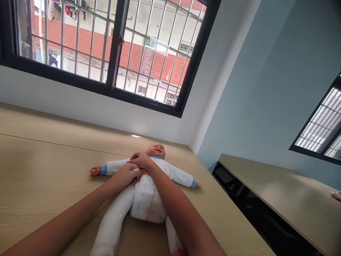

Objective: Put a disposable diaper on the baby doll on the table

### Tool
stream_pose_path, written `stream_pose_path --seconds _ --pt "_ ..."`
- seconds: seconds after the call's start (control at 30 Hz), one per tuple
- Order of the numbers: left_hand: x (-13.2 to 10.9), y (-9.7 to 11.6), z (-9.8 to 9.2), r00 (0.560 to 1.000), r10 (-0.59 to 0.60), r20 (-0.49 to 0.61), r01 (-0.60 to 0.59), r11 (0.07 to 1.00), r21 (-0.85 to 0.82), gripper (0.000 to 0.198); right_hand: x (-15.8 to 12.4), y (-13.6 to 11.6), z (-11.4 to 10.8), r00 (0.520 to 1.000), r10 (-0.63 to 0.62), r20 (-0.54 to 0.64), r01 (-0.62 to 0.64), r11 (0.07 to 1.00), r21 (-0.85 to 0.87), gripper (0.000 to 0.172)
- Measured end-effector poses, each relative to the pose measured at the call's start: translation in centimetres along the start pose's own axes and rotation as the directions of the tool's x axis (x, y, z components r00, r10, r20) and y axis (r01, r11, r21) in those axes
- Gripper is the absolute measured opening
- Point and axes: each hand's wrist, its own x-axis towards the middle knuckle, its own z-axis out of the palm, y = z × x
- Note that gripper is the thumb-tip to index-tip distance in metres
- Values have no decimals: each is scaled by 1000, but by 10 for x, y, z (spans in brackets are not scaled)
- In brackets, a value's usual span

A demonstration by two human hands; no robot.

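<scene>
1. Baby doll (144,201) lies face up, both hands resting on its chest, seemingly to keep it steady.
2. The right hand (141,160) reaches across just below the chin, fingers together and gently curved, pinching nothing.
3. The left hand (126,176) sits slightly lower, at the middle of the doll's white suit (118,166), fingers together, with no pinch visible.
4. The doll's arms and legs are splayed wide, apparently letting it lie flat.
5. It lies on a wooden counter (39,170), below a barred window (112,46), with a second counter (274,192) off to the right.
</scene>
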Motion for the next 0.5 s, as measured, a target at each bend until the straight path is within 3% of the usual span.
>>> stream_pose_path --seconds 0.17,0.23,0.27,0.3,0.43,0.5 --pt "3 -8 10 994 107 -17 -105 990 91 31 -37 -13 -34 993 -46 -106 47 999 7 16" --pt "3 -10 11 993 118 1 -118 991 66 31 -64 -18 -42 995 -74 -71 57 974 -218 10" --pt "3 -12 12 993 120 12 -121 992 45 30 -79 -19 -43 996 -84 -9 78 953 -294 5" --pt "3 -13 12 992 123 20 -123 992 22 30 -92 -19 -43 996 -82 22 85 931 -354 11" --pt "3 -14 10 991 137 -5 -137 989 -56 28 -122 -9 -31 978 -209 -10 182 874 -451 24" --pt "3 -13 8 988 147 -43 -149 987 -66 28 -120 -1 -25 981 -189 -48 152 894 -422 28"
